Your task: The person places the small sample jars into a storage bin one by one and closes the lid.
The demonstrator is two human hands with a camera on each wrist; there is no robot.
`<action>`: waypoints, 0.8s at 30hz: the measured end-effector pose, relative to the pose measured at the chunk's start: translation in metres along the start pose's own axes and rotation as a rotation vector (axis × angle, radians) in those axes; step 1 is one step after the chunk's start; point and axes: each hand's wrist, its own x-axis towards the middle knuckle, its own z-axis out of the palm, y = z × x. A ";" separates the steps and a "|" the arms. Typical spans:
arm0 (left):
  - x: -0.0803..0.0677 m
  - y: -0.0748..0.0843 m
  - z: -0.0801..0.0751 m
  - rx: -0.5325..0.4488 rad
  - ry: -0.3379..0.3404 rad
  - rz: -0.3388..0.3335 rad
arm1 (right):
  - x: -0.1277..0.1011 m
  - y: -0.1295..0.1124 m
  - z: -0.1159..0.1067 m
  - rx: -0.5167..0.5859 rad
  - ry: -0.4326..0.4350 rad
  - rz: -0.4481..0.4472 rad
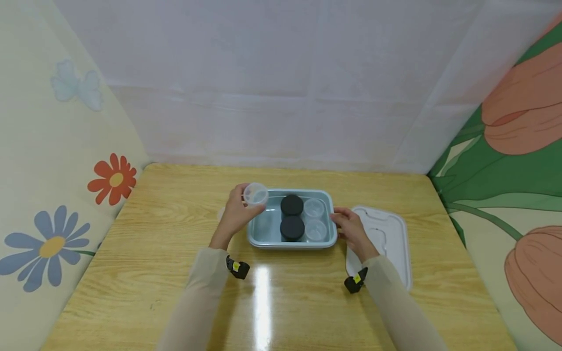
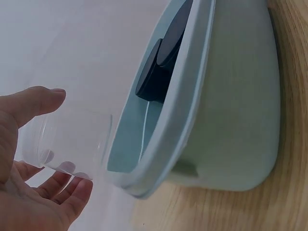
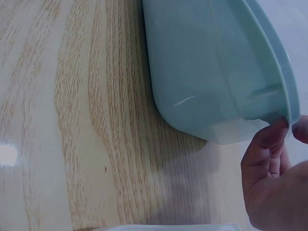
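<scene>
From the head view we see a pale blue tub (image 1: 266,229) standing near the middle of the wooden table (image 1: 167,273), a little toward its far edge. Our left hand (image 1: 234,214) grips a clear plastic cup (image 1: 255,194), fingers curled round it, lifted above the tub's left rim. Inside the tub two black lids (image 1: 291,217) lie side by side, with two clear cups (image 1: 314,219) next to them against the right wall. Our right hand (image 1: 351,231) holds the tub's right rim, its fingers curled at the edge. A white lid (image 1: 392,239) lies flat on the table just right of that hand, toward the right edge.

In the left wrist view the left hand (image 2: 29,192) cradles the clear cup (image 2: 72,142), thumb above and fingertips below, just beside the tub's rim (image 2: 178,120); the black lids (image 2: 161,62) show inside.

In the right wrist view the right hand (image 3: 274,187) pinches the tub's rim (image 3: 284,91), finger below and thumb above; the tub's wall (image 3: 207,72) rests on the table (image 3: 72,120).
</scene>
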 end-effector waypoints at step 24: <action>0.010 -0.007 0.013 0.077 -0.012 0.020 | 0.000 -0.002 -0.001 -0.017 0.009 0.016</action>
